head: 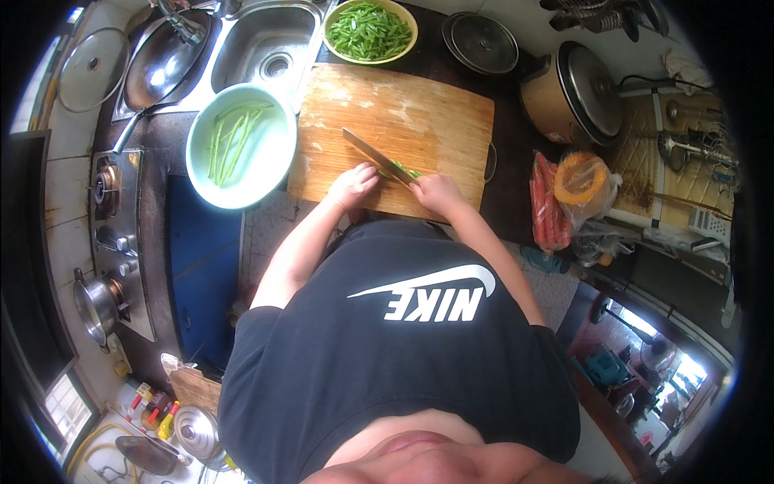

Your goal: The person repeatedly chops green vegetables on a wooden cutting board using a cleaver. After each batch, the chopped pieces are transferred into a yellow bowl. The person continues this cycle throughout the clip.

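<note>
My right hand (pixel 439 193) grips the handle of a kitchen knife (pixel 376 155), its blade slanting up and left over a wooden cutting board (pixel 435 124). A few cut green beans (pixel 413 173) lie beside the blade near my right hand. On the knife's other side, my left hand (pixel 353 186) has its fingers curled at the board's near edge, around bean ends that are mostly hidden. Several whole long beans (pixel 233 142) rest in a pale green basin (pixel 198 172) left of the board. Behind it, a yellow-rimmed bowl (pixel 413 37) is heaped with cut bean pieces (pixel 369 30).
A steel sink (pixel 242 54) and a wok (pixel 160 60) are at the back left, with a gas stove (pixel 130 236) nearer. To the right stand a rice cooker (pixel 547 100), a lidded pot (pixel 484 45), bagged red sausages (pixel 549 209) and a wrapped pumpkin piece (pixel 577 181).
</note>
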Available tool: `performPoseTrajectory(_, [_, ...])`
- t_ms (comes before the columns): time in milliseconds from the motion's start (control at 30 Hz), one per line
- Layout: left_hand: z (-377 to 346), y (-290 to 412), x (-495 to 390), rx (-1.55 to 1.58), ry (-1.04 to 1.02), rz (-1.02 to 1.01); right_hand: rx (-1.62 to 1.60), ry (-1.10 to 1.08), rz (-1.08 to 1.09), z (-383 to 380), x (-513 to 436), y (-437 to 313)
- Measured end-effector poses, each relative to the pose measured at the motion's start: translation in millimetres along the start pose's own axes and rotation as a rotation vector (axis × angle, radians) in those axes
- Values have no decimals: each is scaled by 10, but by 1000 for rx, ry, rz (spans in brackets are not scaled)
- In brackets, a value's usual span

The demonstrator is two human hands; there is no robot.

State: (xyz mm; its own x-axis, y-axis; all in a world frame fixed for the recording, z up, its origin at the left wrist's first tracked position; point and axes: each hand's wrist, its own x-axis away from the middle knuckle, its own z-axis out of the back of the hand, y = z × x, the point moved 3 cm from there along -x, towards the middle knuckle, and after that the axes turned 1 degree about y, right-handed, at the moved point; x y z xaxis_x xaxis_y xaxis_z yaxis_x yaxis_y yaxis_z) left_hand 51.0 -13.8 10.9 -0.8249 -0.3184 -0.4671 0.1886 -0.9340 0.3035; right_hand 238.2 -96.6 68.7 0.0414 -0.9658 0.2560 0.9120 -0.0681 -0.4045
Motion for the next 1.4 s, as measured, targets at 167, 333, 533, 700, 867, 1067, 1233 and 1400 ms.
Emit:
performPoseTrajectory(167, [-10, -13, 30, 12, -47, 40, 23, 8, 31, 33, 155, 15])
performPoseTrajectory(333, [2, -11, 22, -10, -32, 21, 5, 6, 36, 98, 196, -37])
performPoseTrajectory(533, [22, 0, -5, 6, 13, -3, -11, -6, -27, 88, 161, -93])
performPoseTrajectory(700, [6, -12, 22, 11, 7, 1, -1, -30, -34, 137, 174, -147])
performPoseTrajectory(867, [-15, -16, 41, 2, 9, 12, -16, -71, -76, 94, 165, -160])
performPoseTrajectory(1067, [-28, -16, 28, 51, -27, -8, -35, -31, -123, -96, -40, -223])
performPoseTrajectory(1233, [-13, -15, 51, 32, -13, 6, -117, 18, -129, -19, -87, -203])
performPoseTrajectory(1400, [6, -15, 33, 10, 25, -6, -29, -75, -96, 45, 83, -223])
